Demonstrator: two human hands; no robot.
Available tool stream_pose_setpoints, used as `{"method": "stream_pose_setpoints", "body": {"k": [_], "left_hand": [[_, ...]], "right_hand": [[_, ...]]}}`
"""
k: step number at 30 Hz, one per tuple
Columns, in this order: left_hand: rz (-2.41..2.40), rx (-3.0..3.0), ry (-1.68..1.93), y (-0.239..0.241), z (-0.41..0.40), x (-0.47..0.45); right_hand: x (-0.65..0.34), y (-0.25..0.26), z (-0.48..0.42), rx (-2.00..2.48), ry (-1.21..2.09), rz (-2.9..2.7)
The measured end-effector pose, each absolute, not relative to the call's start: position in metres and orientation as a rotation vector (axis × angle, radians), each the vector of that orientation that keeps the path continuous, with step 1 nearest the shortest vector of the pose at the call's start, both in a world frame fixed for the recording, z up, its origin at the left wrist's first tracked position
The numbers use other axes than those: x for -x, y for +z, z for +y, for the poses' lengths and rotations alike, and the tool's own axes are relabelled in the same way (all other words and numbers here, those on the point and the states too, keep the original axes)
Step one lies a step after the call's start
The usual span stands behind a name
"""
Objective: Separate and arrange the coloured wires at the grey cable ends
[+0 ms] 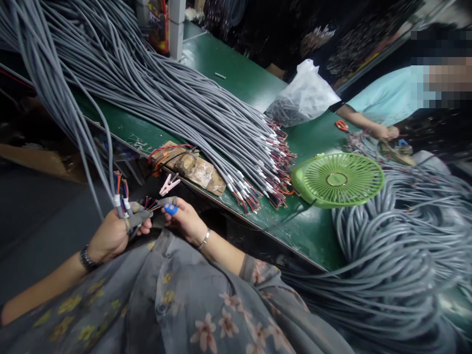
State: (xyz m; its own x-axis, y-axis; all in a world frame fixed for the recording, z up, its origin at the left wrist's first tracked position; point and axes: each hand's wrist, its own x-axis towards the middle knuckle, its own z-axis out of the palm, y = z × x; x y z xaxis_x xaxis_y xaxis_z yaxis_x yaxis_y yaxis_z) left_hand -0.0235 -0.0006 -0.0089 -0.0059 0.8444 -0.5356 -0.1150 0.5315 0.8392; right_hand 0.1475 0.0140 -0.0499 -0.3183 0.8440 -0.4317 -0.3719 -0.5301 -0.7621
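Near my waist, my left hand (116, 231) is closed round several grey cables (105, 169), whose stripped ends with white sleeves and coloured wires stick up above the fingers. Grey tape covers some of its fingertips. Facing it, my right hand (186, 219) pinches thin coloured wires (150, 204) at the end of a cable; a blue cover sits on one digit and grey wrapping on another. Just beyond the hands a pink clip (169, 185) stands at the table edge, beside a tape-covered wooden block (190, 167).
A thick bundle of grey cables (177, 93) lies across the green table (236, 54), wire ends to the right. A green fan (337, 179), a plastic bag (304, 93) and more coiled cables (398, 255) are to the right. A co-worker in a light blue top (387, 96) works across the table.
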Motion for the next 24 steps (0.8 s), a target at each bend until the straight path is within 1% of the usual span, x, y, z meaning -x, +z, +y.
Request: {"method": "stream_pose_setpoints", "body": {"k": [5,8,11,16,20,24], "left_hand": [[1.37,-0.702,0.798,-0.013,-0.002,0.019],[1.377,-0.74,0.71,-0.015,-0.001,0.018],[1.286,-0.824,0.602,-0.013,0.001,0.02],[1.203,-0.887,0.522,-0.013,0.004,0.028],[1.198,-0.832,0.515,-0.014,0.006,0.027],[1.288,-0.731,0.598,-0.013,0.005,0.022]], "right_hand": [[-0.136,-0.046,0.016,1.028,1.906,-0.897],[-0.135,-0.047,0.017,1.026,1.891,-0.93],[-0.136,-0.046,0.016,1.044,1.864,-0.943],[-0.139,-0.043,0.016,1.084,1.865,-0.969],[-0.14,-0.042,0.016,1.114,1.817,-0.98],[-0.141,-0.044,0.016,1.149,1.807,-0.961]]}}
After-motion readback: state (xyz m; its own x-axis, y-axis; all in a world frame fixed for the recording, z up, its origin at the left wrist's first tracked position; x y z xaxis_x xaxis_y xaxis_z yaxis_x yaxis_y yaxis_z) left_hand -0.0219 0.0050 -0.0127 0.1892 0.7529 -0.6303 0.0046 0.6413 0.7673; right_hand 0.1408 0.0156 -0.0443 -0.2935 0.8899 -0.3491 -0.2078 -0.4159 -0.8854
